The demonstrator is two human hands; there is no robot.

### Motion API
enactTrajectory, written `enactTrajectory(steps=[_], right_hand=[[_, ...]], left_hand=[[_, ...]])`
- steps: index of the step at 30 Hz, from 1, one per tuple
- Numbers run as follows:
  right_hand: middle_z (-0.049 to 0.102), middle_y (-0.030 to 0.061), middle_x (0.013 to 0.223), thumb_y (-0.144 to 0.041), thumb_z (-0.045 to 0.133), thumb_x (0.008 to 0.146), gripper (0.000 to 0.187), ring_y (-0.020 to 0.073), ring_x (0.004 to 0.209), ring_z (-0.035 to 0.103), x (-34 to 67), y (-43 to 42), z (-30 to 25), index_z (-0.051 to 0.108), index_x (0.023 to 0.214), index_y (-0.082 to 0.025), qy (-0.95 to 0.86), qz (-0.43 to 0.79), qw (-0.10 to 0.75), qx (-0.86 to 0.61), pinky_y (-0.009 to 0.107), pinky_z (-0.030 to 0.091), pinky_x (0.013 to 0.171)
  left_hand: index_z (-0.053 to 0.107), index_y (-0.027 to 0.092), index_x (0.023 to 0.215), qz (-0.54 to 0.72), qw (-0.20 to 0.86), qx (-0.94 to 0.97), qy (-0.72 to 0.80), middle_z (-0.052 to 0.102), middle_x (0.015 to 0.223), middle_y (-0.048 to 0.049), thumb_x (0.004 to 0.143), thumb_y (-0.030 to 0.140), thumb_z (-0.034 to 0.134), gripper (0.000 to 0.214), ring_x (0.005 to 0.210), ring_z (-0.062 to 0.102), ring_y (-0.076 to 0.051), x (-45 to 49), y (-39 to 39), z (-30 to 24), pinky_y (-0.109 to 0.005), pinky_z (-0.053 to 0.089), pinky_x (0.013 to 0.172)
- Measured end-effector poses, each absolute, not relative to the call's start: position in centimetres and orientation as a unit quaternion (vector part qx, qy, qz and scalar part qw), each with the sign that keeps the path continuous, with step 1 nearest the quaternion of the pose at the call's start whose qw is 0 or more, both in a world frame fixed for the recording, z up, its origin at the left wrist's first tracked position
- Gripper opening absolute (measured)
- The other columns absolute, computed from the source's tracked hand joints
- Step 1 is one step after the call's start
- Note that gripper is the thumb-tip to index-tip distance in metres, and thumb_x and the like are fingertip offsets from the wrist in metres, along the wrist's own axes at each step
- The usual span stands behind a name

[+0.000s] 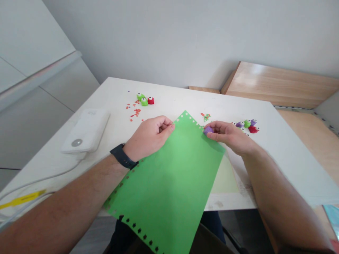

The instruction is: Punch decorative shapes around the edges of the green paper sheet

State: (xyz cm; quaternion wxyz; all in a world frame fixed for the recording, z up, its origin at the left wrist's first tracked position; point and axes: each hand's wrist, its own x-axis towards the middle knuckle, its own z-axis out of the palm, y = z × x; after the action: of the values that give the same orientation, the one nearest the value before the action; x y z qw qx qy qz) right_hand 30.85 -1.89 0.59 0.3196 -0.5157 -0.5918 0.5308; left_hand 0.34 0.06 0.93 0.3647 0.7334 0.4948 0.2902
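You are working over a white table (166, 96), with your green paper sheet (174, 176) lying askew across it and hanging past the front edge, star-shaped holes running along several sides. A pale yellow sheet (227, 178) is showing from beneath its right side, and a white cabled device (86, 128) is lying to the left. Your left hand (150, 134) is pinching the paper's upper-left edge between thumb and fingers; your right hand (226, 134) is pinching a purple craft punch (208, 131) at the upper-right edge. More eyed punches (247, 123) are sitting beyond your right wrist, three others (144, 101) farther left, while orange-red cut-outs (137, 112) and red-green ones (207, 117) are scattering nearby.
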Motion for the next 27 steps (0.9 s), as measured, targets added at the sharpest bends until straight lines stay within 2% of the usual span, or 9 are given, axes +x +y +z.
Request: enactTrajectory(steps=[13,20,27], right_hand=[[0.069,0.0024,0.095,-0.04,0.087,0.08,0.034,0.0174,0.086,0.059,30.67,-1.96,0.65,0.074,0.104,-0.02,-0.586,0.536,0.314,-0.52,0.034,0.044,0.08],[0.07,0.0029,0.099,-0.039,0.087,0.08,0.044,0.0182,0.089,0.061,30.64,-1.96,0.36,0.074,0.118,-0.02,-0.574,0.544,0.313,-0.526,0.035,0.045,0.084],[0.068,0.0016,0.094,-0.038,0.087,0.079,0.038,0.0169,0.085,0.058,30.64,-1.91,0.35,0.075,0.11,-0.019,-0.58,0.538,0.302,-0.532,0.034,0.042,0.081]], left_hand=[[0.071,0.02,0.098,0.3,0.369,0.73,0.492,0.076,0.087,-0.0017,0.098,0.048,0.061,0.03,0.073,0.065,-0.018,0.35,0.01,0.93,-0.03,0.047,0.066],[0.071,0.019,0.098,0.3,0.365,0.73,0.493,0.076,0.087,-0.0015,0.099,0.048,0.061,0.03,0.073,0.065,-0.017,0.37,-0.04,1.07,-0.03,0.047,0.068],[0.072,0.02,0.098,0.298,0.362,0.732,0.495,0.075,0.086,-0.0009,0.099,0.048,0.062,0.03,0.073,0.065,-0.017,0.38,-0.03,1.08,-0.03,0.047,0.066]])
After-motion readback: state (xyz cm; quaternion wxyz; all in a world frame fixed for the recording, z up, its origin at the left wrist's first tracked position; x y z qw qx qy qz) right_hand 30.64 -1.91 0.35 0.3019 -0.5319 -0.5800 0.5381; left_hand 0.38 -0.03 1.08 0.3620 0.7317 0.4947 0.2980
